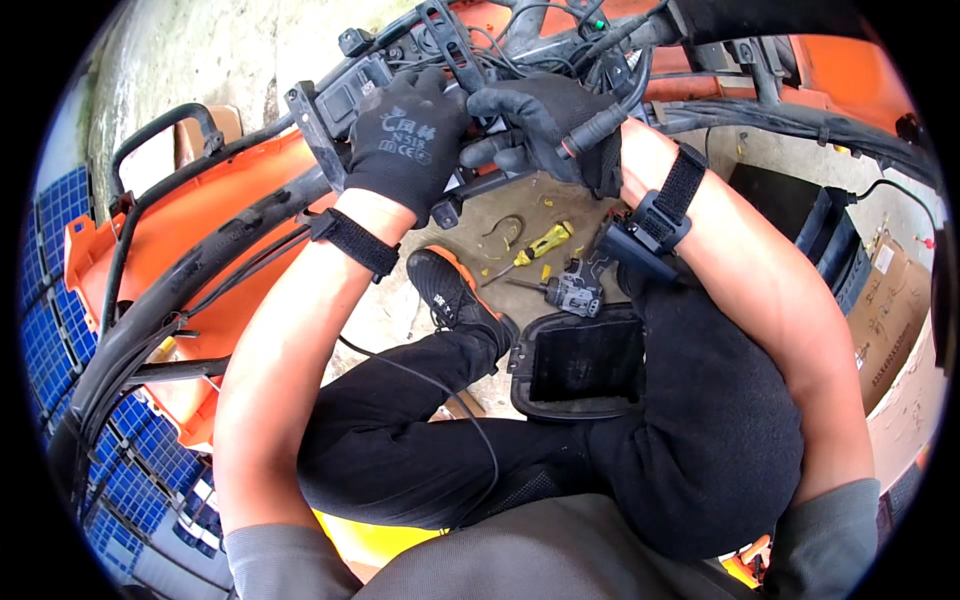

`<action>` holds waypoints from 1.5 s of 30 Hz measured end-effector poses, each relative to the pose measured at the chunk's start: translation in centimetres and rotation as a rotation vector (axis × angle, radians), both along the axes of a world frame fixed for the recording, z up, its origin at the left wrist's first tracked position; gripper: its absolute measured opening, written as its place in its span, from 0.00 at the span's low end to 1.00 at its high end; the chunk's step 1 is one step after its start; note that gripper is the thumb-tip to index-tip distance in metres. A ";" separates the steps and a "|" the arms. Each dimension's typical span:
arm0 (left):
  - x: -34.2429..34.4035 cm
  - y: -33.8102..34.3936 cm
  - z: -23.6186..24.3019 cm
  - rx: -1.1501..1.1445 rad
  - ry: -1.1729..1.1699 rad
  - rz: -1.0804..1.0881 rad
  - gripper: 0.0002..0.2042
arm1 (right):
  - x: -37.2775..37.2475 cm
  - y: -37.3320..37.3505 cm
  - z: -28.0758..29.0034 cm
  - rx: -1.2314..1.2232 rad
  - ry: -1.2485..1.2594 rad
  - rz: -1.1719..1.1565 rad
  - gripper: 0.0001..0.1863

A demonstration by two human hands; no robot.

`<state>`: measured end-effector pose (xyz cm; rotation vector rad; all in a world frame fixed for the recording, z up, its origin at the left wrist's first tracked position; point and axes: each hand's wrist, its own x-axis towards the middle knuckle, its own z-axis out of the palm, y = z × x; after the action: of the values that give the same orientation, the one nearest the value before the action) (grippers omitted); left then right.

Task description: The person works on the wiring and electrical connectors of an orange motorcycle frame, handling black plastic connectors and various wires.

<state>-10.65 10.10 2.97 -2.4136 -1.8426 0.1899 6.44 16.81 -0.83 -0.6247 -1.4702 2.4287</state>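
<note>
Wires (545,60) bunch up by a slotted black bracket (455,45), just past both hands. The left hand (405,135), black-gloved, bends over the dark parts there; its fingertips are hidden, so I cannot tell what they hold. The right hand (550,120) is close beside it, fingers curled and a bit apart. A thick black cable (597,130) with an orange ring crosses it; I cannot tell if it is gripped. A hard tug could pull a wire loose. A glove might snag on the bracket's edge. The shoe (450,290) is near the yellow screwdriver (545,243) and drill (575,290), so a small kick could knock them. The thin cord (425,374) over the leg (390,400) could catch if the knee moves.
</note>
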 end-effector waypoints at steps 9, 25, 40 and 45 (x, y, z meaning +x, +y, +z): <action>0.7 -1.0 0.9 -0.123 -0.051 0.113 0.07 | 0.1 -0.1 -0.5 -0.171 0.005 -0.010 0.19; -0.7 -0.9 -1.0 -0.197 -0.656 0.274 0.04 | 0.6 0.6 -0.8 -0.143 0.191 0.039 0.17; -0.8 -0.7 -1.9 -0.112 -0.486 0.169 0.07 | 0.5 0.9 1.1 -0.324 0.030 0.096 0.17; -0.3 -1.0 -1.9 -0.124 -0.578 0.240 0.06 | 0.8 1.1 -0.5 0.197 0.137 0.117 0.17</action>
<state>-10.97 9.12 1.09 -2.5005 -2.4158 -0.4393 7.25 17.94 -1.34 -0.3325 -1.7027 2.3175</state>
